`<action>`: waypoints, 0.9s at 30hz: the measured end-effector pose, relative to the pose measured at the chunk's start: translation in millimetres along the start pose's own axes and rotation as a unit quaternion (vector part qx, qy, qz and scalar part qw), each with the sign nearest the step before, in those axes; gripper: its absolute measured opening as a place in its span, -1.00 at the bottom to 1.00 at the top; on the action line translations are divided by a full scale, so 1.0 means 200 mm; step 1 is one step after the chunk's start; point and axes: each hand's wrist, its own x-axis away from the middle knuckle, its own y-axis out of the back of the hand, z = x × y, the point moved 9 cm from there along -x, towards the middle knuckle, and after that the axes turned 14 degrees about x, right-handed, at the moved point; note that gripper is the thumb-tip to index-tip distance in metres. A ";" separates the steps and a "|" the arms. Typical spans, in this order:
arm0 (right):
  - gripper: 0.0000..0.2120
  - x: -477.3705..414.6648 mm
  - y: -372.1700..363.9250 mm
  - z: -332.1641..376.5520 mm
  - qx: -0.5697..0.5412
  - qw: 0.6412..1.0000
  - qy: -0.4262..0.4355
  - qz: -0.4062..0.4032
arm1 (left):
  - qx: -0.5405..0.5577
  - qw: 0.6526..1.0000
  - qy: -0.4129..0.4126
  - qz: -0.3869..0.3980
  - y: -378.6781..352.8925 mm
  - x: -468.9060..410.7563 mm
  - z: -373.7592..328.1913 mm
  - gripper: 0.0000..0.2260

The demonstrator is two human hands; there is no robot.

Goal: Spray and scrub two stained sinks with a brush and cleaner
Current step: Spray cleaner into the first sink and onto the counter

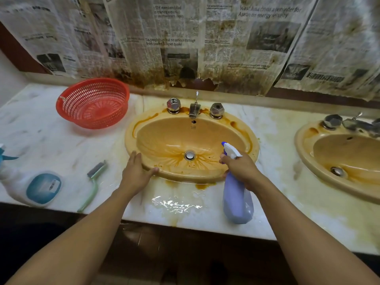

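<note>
Stained newspaper (170,38) covers the far wall above a marble counter (51,145) with two yellow sinks. Rusty streaks run down the middle sink (174,138) toward its drain (189,155). The second sink (304,145) is at the right edge, partly cut off.

The left hand (136,169) lies flat on the middle sink's near-left rim, fingers straight and thumb out along the edge. The right hand (240,169) grips the neck of a purple spray bottle (236,200) at the near-right rim, nozzle aimed over the basin.

The green-handled brush (93,179) lies on the counter to the near left, beside a white bottle (30,182). A red basket (92,103) sits far left. A puddle (176,204) shines on the counter's near edge.
</note>
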 end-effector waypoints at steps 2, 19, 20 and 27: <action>-0.69 -0.04 0.00 -0.03 0.046 0.999 -0.010 -0.007 | 0.001 1.000 0.001 0.005 -0.01 -0.01 0.01 -0.16; -0.62 0.04 0.01 -0.08 0.140 0.990 0.007 0.001 | -0.128 0.990 0.010 0.054 0.01 0.11 0.24 -0.19; -0.56 0.05 0.00 -0.07 0.145 0.989 0.005 0.003 | -0.130 0.990 0.008 0.055 0.01 0.12 0.25 -0.19; -0.78 0.12 -0.04 0.03 0.128 0.991 0.038 0.017 | -0.140 0.988 -0.010 0.062 -0.01 0.16 0.30 -0.13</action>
